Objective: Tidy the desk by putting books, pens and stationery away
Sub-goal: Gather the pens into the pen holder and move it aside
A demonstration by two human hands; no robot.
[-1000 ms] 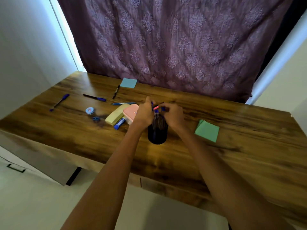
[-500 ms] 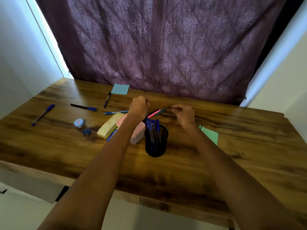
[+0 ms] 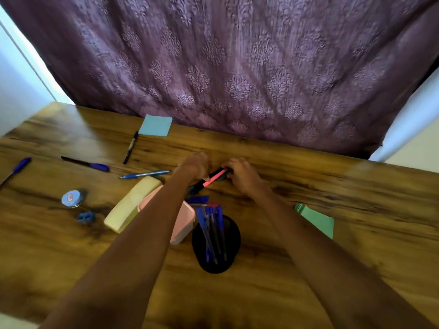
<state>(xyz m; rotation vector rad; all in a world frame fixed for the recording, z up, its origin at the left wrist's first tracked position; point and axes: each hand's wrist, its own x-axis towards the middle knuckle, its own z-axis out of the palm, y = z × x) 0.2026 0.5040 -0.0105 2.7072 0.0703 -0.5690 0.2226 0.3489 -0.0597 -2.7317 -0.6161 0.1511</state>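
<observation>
The purple patterned curtain (image 3: 237, 62) hangs behind the wooden counter (image 3: 332, 186), which fills the lower view, its near edge cut off by the frame. My two bare forearms reach in from below; the left one covers much of the pink case (image 3: 183, 222) and the near end of the pale yellow case (image 3: 133, 205) beside it. The black pen cup (image 3: 216, 245) stands between my arms, holding several blue pens (image 3: 211, 224) that lean toward me. A green note pad (image 3: 318, 219) lies right of my right arm, partly hidden by it, and a light blue note pad (image 3: 155, 125) sits near the curtain.

My left hand (image 3: 193, 166) and right hand (image 3: 242, 173) meet beyond the cup, both closed on a pink and black marker (image 3: 213, 178). Its long axis runs diagonally, the near end toward the left, the far end toward the right. My fingers cover both ends, so I cannot tell which end is the cap.

Loose pens lie to the left: a clear blue pen (image 3: 145, 174), a black and blue pen (image 3: 88, 164), a dark pen (image 3: 130, 148) and a blue pen (image 3: 16, 168) cut off at the edge. A small round tin (image 3: 71, 198) and a blurred blue sharpener (image 3: 86, 216) sit nearer.
</observation>
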